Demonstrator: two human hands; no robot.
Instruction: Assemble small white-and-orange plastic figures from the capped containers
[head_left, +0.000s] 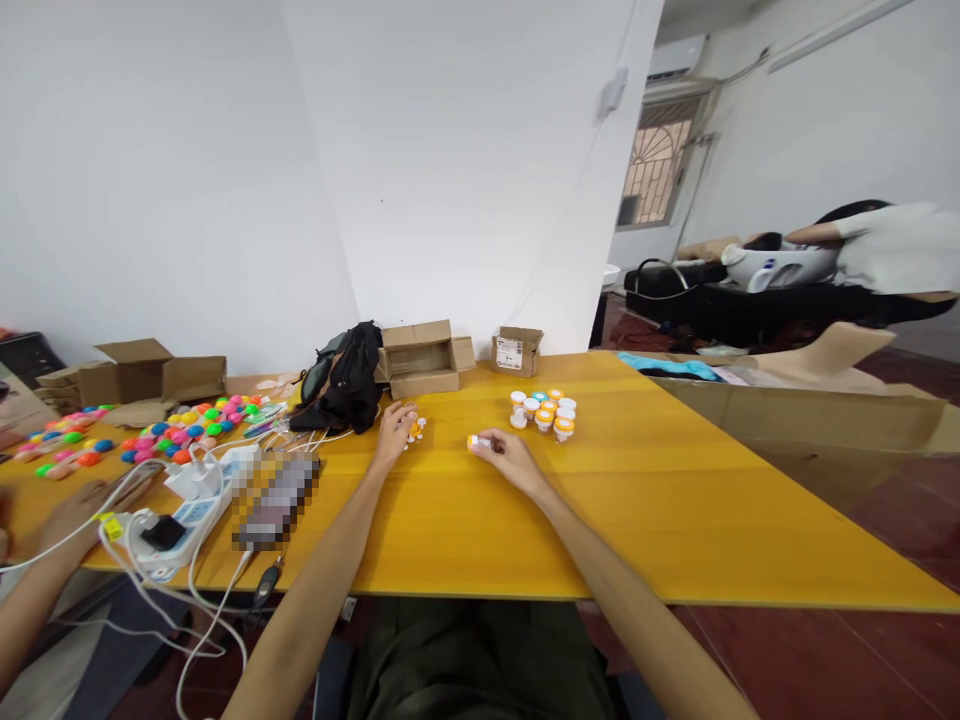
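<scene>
My right hand (511, 462) is closed round a small clear jar (486, 443), tipped on its side with its orange-and-white lid pointing left, just above the table. To the left, my left hand (391, 432) rests low over a little group of orange-and-white pieces (415, 429). Its fingers are bent together at these pieces, and what they pinch is too small to make out. Beyond my right hand stands a cluster of several small lidded jars (544, 412), most with orange or white lids and one with a teal lid.
Open cardboard boxes (421, 382) and a small labelled carton (517, 352) stand along the wall by a black bag (349, 375). Leftward lie colourful balls (180, 430), a power strip (199, 515) with cables, and a blurred phone (277, 503). Another person's hand (79, 515) is at far left.
</scene>
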